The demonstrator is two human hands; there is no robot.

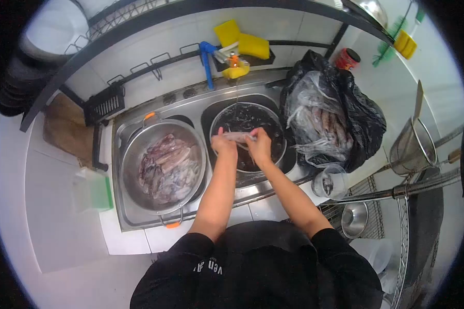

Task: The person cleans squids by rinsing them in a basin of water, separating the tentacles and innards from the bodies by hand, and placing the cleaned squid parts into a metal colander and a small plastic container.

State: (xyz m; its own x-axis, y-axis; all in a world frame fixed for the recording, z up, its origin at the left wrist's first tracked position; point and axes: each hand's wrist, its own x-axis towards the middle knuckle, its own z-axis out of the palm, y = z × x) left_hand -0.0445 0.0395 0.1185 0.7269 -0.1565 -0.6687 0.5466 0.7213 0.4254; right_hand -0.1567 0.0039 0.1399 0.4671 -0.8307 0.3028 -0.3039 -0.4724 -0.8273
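Observation:
Between my two hands is a pale squid (238, 136), stretched sideways over a metal bowl of dark water (282, 147) in the right sink basin. My left hand (224, 143) grips its left end. Fingers of my right hand (260, 147) close on its other end. Above the bowl, the faucet (234, 61) has a yellow piece at its spout. A large steel pot (201, 170) with orange-tipped handles sits on the left basin, with several squid (170, 165) piled in it. To the right, more squid (327, 123) lie in clear plastic inside a black bag (366, 118).
Yellow sponges (253, 46) rest on a rack behind the faucet. A clear plastic container (331, 183) stands at the counter's front right. Strainers (412, 147) hang at the right, and a green-edged box (94, 190) is at the left. A dark shelf bar (191, 7) crosses overhead.

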